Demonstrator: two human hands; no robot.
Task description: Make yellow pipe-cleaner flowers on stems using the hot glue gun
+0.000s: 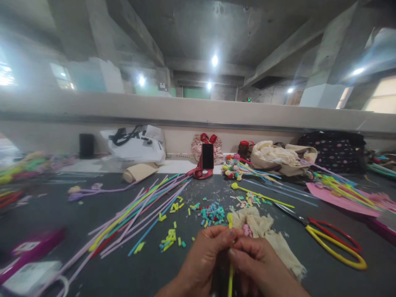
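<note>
Both of my hands meet low in the middle of the view, close above the table. My left hand [202, 253] is closed, thumb and fingertips pinching a yellow pipe cleaner [230, 279] near its upper end. My right hand [260, 258] pinches the same stem just below, its fingers against the left ones. A small yellow knob tops the stem above the fingers, while its lower part hangs down out of view. Behind my right hand lies a crumpled cream cloth [283, 249] with a pink bit on it. Just beyond the hands is a heap of short blue and red pieces [213, 213].
Long pipe cleaners [126, 225] fan out at left. Large scissors [332, 243] with red and yellow handles lie at right. Another knobbed yellow stem [266, 196] lies ahead. A phone [207, 156] stands at the back, between a white bag [136, 148] and a cream cloth bag [275, 156].
</note>
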